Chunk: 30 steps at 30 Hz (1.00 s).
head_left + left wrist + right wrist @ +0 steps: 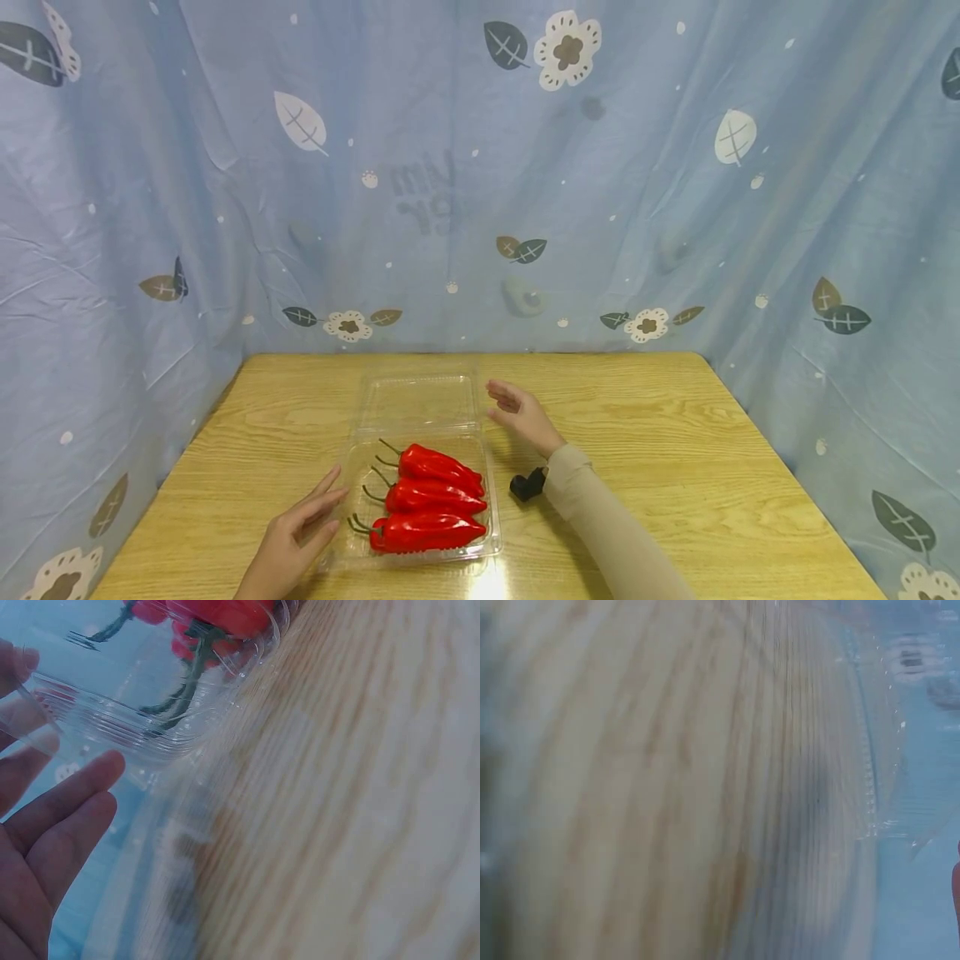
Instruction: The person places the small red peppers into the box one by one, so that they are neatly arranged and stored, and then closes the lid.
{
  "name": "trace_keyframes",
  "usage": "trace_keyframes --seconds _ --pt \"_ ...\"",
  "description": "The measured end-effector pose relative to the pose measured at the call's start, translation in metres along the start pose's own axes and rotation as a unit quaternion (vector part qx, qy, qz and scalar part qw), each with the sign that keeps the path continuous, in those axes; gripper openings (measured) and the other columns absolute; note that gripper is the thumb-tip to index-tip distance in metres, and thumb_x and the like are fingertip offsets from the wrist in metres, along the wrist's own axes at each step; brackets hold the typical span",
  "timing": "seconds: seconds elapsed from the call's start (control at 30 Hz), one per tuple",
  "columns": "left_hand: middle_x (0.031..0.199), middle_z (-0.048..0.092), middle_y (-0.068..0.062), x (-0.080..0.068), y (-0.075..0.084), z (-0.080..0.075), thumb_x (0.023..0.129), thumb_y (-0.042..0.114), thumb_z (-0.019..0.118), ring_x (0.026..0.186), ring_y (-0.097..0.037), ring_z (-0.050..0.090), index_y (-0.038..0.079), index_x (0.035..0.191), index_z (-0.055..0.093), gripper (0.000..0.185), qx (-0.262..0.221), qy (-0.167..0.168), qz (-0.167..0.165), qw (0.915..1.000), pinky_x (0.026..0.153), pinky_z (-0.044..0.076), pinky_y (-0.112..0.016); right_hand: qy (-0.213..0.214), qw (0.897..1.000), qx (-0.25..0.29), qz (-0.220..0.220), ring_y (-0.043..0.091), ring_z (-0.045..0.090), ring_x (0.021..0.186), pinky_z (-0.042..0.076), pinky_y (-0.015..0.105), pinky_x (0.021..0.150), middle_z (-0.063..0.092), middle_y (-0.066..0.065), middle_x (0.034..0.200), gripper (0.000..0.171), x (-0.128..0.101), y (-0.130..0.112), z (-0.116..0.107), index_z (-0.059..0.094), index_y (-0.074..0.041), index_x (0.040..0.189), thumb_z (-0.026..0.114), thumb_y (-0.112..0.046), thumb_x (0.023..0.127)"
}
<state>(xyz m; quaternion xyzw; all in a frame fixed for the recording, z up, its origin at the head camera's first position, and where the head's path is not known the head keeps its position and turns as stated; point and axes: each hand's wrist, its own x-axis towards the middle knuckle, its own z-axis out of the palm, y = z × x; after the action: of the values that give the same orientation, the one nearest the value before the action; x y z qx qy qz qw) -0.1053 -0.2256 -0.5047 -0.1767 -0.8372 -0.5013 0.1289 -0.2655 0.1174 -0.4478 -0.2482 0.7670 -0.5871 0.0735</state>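
A clear plastic clamshell box point(491, 500) lies on the table, its lid point(420, 406) folded back at the far side. Inside, several red peppers point(435, 497) with green stems lie side by side, stems towards the left. My left hand point(296, 537) is at the box's left wall with fingers spread. In the left wrist view its fingertips point(109, 765) are close to the ridged plastic edge; contact is hard to tell. To the right of the lid, my right hand point(525, 421) hovers with loosely bent fingers, holding nothing. Only a sliver of it shows in the right wrist view.
The wooden table point(660, 450) extends to both sides of the box. A blue patterned curtain point(450, 208) hangs behind it and along both sides. A small black device point(528, 484) sits at my right wrist.
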Motion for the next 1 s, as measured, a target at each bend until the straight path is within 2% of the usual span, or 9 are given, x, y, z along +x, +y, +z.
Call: trace_keyframes --seconds 0.17,0.4,0.57,0.7,1.0 --pt "0.137 0.039 -0.021 0.0 -0.002 0.0 0.086 0.006 0.058 0.117 0.005 0.043 0.003 0.119 0.056 0.033 -0.004 -0.003 -0.004 1.0 0.084 0.045 -0.01 0.003 1.0 0.004 0.029 0.035 0.035 0.127 0.03 0.044 0.105 0.038 0.022 0.137 0.057 0.008 0.006 -0.001 0.033 0.002 0.136 0.058 -0.015 0.088" --pt "0.137 0.037 -0.024 0.0 -0.002 -0.001 0.087 0.005 0.057 0.118 0.006 0.042 0.0 0.12 0.055 0.034 -0.012 -0.012 0.003 0.9999 0.085 0.045 -0.011 0.013 0.995 -0.008 0.094 0.032 0.042 0.123 0.038 0.042 0.1 0.04 0.019 0.136 0.057 0.027 0.036 -0.001 0.034 -0.001 0.137 0.058 -0.019 0.088" --pt "0.137 0.037 -0.023 0.0 -0.002 0.0 0.086 0.003 0.057 0.115 0.004 0.044 0.0 0.119 0.055 0.033 -0.007 -0.007 0.003 0.9999 0.084 0.046 -0.012 0.016 0.993 -0.011 0.119 0.032 0.043 0.122 0.04 0.043 0.098 0.043 0.018 0.134 0.054 0.035 0.046 0.001 0.034 0.001 0.136 0.054 -0.016 0.09" --pt "0.136 0.038 -0.024 0.0 -0.001 0.001 0.086 0.003 0.058 0.113 0.002 0.047 0.001 0.118 0.056 0.033 -0.013 -0.001 -0.007 0.9999 0.083 0.047 -0.013 0.011 0.992 -0.011 0.128 0.032 0.043 0.121 0.041 0.042 0.097 0.044 0.019 0.133 0.051 0.037 0.051 0.002 0.035 0.002 0.135 0.052 -0.017 0.091" --pt "0.136 0.038 -0.024 0.0 -0.001 0.0 0.086 0.005 0.057 0.115 -0.001 0.047 0.002 0.119 0.056 0.032 -0.008 0.001 0.0 1.0 0.082 0.047 -0.014 -0.01 0.993 0.005 0.12 0.033 0.044 0.119 0.042 0.042 0.095 0.045 0.02 0.132 0.049 0.04 0.051 0.005 0.037 0.003 0.134 0.05 -0.018 0.092"
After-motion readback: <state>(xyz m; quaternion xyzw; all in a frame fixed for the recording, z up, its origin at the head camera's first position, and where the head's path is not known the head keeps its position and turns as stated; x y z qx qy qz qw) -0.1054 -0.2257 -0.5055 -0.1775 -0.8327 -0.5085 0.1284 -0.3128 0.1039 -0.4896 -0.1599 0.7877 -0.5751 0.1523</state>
